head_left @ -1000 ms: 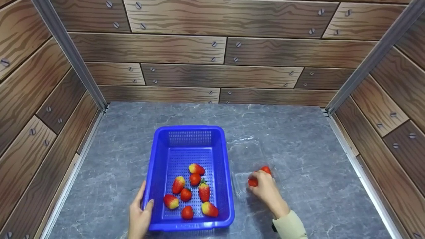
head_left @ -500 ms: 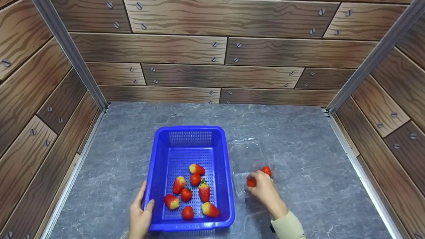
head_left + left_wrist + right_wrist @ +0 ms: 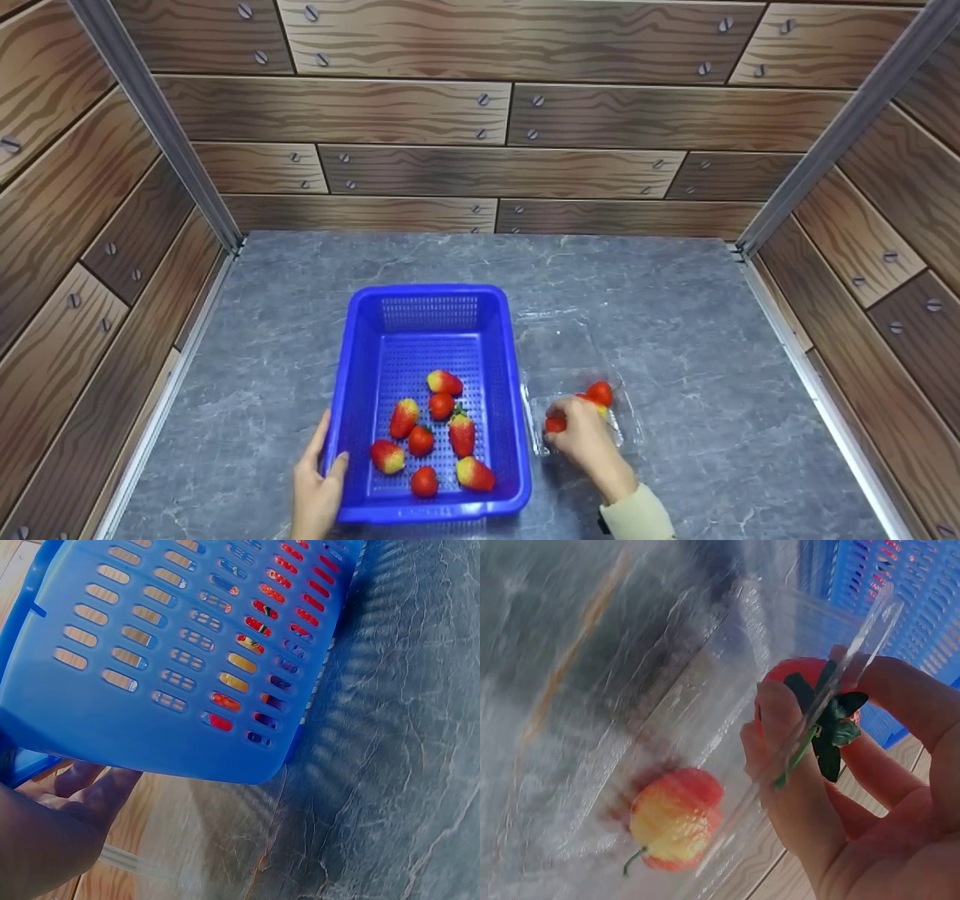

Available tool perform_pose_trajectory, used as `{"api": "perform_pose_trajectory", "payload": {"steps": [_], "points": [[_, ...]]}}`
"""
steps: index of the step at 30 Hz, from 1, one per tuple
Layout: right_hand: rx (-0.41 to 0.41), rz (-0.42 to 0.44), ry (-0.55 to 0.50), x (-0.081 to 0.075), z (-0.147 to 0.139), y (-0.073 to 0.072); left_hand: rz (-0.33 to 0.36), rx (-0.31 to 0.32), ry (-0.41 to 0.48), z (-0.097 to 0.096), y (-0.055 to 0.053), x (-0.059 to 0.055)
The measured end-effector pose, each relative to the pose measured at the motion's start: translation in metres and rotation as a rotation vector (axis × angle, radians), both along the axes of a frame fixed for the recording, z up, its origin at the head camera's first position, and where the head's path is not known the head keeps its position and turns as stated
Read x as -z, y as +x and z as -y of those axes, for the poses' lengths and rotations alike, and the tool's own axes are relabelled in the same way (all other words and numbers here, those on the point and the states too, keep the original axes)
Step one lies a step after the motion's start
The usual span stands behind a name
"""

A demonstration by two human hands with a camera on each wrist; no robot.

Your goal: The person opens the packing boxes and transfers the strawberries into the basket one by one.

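Note:
My left hand (image 3: pixel 319 484) grips the left side of a blue plastic basket (image 3: pixel 430 513), thumb over the rim; its fingers (image 3: pixel 105 795) also show in the left wrist view. Several strawberries lie in the basket, some plain red (image 3: pixel 424 481), others red and yellow (image 3: pixel 475 473). My right hand (image 3: pixel 589 442) pinches a red strawberry (image 3: pixel 556 424) with green leaves (image 3: pixel 845 731) at a clear plastic box (image 3: pixel 628 439). In the box, beside the hand, are another red strawberry (image 3: pixel 600 392) and a red-yellow strawberry (image 3: pixel 676 817), partly covered by the hand in the head view.
Behind the box lies its clear opened lid (image 3: pixel 555 337), hard to make out. Grey marbled tabletop (image 3: pixel 712 337) surrounds everything. Wood-patterned panels (image 3: pixel 480 112) with grey metal corner posts (image 3: pixel 832 127) wall in the back and both sides.
My right hand has moved left and toward me with the pinched strawberry, uncovering more of the strawberries in the clear box. The left hand and basket stay put.

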State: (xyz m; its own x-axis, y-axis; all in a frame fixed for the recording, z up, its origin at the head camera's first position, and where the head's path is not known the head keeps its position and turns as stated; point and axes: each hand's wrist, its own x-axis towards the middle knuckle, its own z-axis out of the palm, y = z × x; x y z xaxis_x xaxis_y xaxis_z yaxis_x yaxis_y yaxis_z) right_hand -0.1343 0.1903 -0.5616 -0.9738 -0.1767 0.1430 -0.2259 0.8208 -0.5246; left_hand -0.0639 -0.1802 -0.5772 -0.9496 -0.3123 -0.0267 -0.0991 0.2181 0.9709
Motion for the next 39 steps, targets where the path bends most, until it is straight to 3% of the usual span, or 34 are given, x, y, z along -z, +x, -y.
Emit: {"api": "perform_pose_trajectory", "payload": {"steps": [13,39], "points": [[-0.007,-0.008,-0.026,0.004,0.014,0.004,-0.021,-0.007,0.017,-0.002,0.002,0.002],[0.039,-0.052,-0.015,-0.013,0.010,-0.007,-0.003,0.011,0.028,0.000,0.000,0.000]]}}
